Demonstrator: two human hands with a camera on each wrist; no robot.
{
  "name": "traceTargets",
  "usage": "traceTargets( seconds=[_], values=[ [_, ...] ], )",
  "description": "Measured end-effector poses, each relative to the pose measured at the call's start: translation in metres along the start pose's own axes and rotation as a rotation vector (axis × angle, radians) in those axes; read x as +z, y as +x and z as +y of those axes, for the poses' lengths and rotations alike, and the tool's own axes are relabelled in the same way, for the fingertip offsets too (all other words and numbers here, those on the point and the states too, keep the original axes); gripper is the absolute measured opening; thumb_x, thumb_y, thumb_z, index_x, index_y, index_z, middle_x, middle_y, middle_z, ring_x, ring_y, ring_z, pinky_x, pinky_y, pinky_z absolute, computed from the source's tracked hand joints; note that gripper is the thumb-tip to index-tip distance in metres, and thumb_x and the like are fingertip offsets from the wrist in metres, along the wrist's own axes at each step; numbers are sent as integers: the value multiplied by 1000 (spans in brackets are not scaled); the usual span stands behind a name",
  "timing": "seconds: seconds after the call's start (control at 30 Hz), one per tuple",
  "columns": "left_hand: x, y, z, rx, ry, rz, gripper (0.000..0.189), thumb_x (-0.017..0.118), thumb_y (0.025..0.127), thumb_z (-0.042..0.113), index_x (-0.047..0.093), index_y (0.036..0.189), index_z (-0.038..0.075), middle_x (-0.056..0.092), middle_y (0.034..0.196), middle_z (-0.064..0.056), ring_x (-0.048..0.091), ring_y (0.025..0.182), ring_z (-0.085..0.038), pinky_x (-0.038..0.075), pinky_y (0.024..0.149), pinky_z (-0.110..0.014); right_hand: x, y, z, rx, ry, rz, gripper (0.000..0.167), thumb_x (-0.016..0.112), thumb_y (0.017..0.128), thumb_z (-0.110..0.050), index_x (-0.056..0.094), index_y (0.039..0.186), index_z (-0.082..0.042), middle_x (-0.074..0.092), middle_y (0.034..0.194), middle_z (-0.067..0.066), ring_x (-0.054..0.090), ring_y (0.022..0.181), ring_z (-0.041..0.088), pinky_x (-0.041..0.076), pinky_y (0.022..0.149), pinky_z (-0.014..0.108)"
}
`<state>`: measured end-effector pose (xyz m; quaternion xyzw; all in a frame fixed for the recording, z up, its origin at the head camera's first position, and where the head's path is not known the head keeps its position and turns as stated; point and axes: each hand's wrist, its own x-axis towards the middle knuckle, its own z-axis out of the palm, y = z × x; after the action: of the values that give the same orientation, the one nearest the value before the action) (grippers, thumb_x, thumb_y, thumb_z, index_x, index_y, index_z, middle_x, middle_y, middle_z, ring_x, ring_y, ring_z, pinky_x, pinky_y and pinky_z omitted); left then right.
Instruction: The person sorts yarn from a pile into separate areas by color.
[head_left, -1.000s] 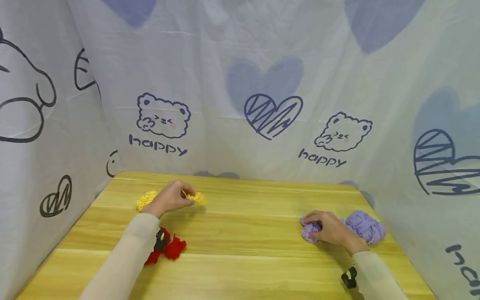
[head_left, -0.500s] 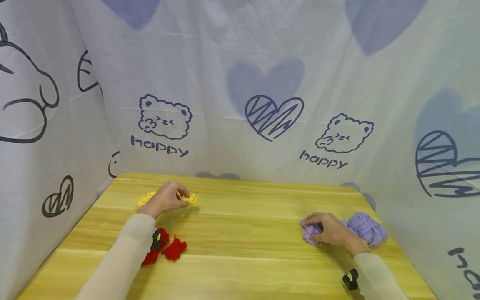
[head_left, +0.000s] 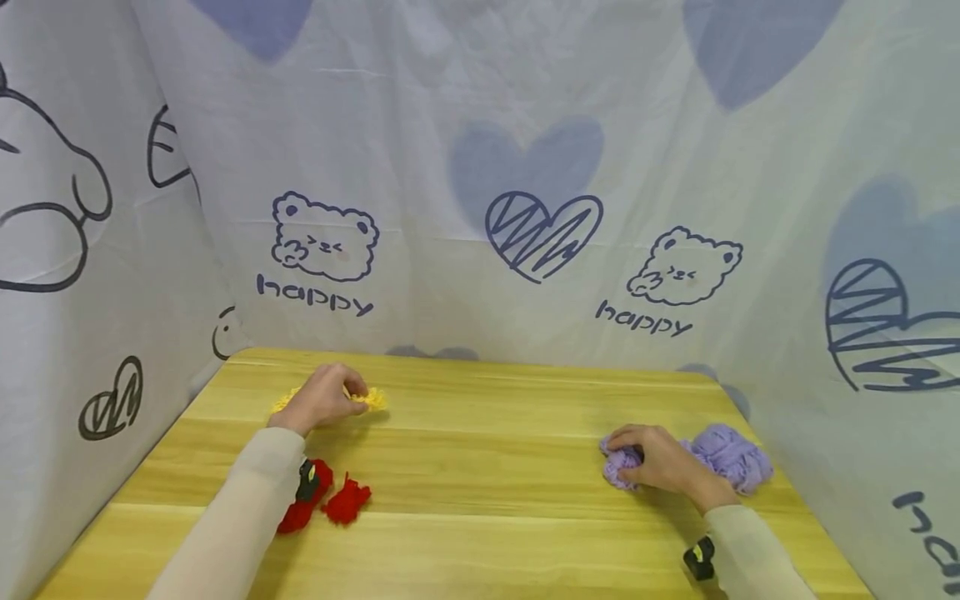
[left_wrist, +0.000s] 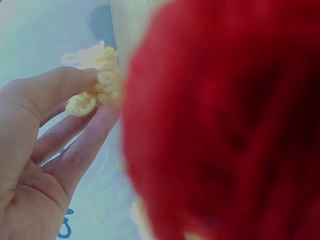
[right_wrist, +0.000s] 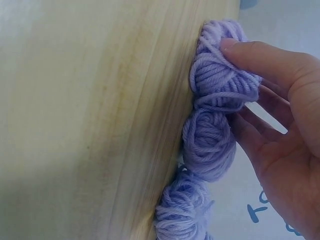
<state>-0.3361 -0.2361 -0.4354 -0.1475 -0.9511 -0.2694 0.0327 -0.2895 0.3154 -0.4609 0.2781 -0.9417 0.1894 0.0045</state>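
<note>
At the far left of the table, my left hand [head_left: 324, 400] pinches a small bundle of yellow yarn [head_left: 377, 400] between thumb and fingertips, its loops showing in the left wrist view [left_wrist: 106, 87]. More yellow yarn [head_left: 282, 400] lies partly hidden behind that hand. Below the left wrist are a red yarn ball [head_left: 306, 505] and a smaller red clump [head_left: 347, 502]; blurred red yarn [left_wrist: 215, 120] fills much of the left wrist view. My right hand [head_left: 660, 458] holds a small lilac yarn ball [right_wrist: 220, 80], thumb on one side and fingers on the other.
Further lilac yarn [head_left: 729, 458] lies beside the right hand, near the table's right edge; the right wrist view shows more lilac balls [right_wrist: 209, 145] in a row. The wooden table [head_left: 480, 500] is bordered by a printed white curtain [head_left: 435, 275].
My left hand has shifted a little to the left with the yellow yarn bundle, and the small red clump now shows apart from the red ball. The right hand keeps its place.
</note>
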Motion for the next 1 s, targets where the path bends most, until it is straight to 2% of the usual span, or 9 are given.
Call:
traceTargets(
  seconds=[0.33, 0.63, 0.87, 1.0],
  values=[
    [-3, 0, -2, -81, 13, -26, 17, 85, 83, 11, 79, 97, 4, 76, 97, -12, 67, 88, -24, 61, 84, -44, -1, 0, -3, -4, -18, 5, 35, 88, 78, -12, 79, 112, -7, 73, 124, 17, 67, 118, 42, 52, 103, 59],
    [-5, 5, 9, -83, 13, -58, 18, 85, 83, 15, 80, 97, 5, 76, 97, -12, 67, 87, -24, 60, 83, -43, -2, -2, -1, -3, -23, 18, 35, 89, 78, -12, 79, 111, -7, 73, 123, 15, 68, 117, 40, 54, 102, 58],
    [-15, 12, 14, -90, 29, -70, 18, 83, 85, 13, 78, 99, 2, 75, 100, -15, 67, 90, -27, 60, 85, -46, 0, -2, 1, -17, -34, 14, 35, 88, 78, -11, 79, 112, -7, 74, 123, 14, 68, 117, 40, 54, 101, 57],
    [-22, 12, 13, -142, 28, -105, 17, 81, 86, 10, 77, 99, 1, 75, 103, -17, 68, 87, -27, 62, 80, -43, -1, -1, -1, -24, -27, 6, 34, 88, 79, -12, 79, 112, -7, 74, 122, 14, 68, 116, 39, 55, 101, 56]
  ],
)
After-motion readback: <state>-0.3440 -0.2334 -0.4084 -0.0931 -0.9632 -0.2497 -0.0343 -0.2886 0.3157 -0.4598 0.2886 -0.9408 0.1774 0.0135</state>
